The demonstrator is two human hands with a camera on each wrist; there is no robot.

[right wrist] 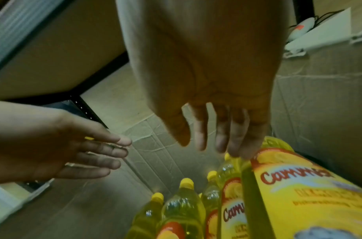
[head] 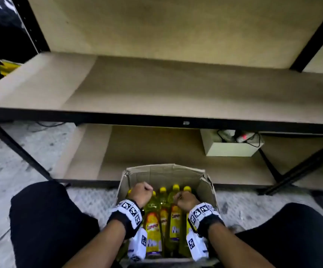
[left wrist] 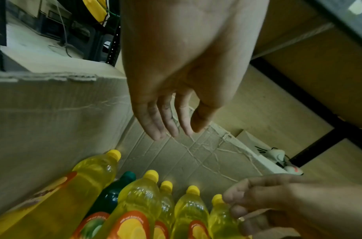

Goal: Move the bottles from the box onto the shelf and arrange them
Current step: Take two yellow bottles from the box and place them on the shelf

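An open cardboard box [head: 164,174] stands on the floor between my knees, below the shelf [head: 156,93]. Several yellow bottles [head: 152,225] with yellow caps and orange labels stand in its near half. A dark green bottle [left wrist: 114,192] is tucked among them. Both hands reach down into the box. My left hand [left wrist: 173,131] hangs above the bare box floor with straight fingers, holding nothing. My right hand [right wrist: 212,147] also has straight fingers; its fingertips [right wrist: 237,152] touch the top of a yellow bottle [right wrist: 231,174] at the right of the row.
The middle shelf board is bare wood with a black metal front rail [head: 176,121]. On the lower board sits a white box [head: 230,147] holding cables and a small device. Black diagonal frame legs [head: 21,149] stand at both sides. The floor [head: 11,167] is grey concrete.
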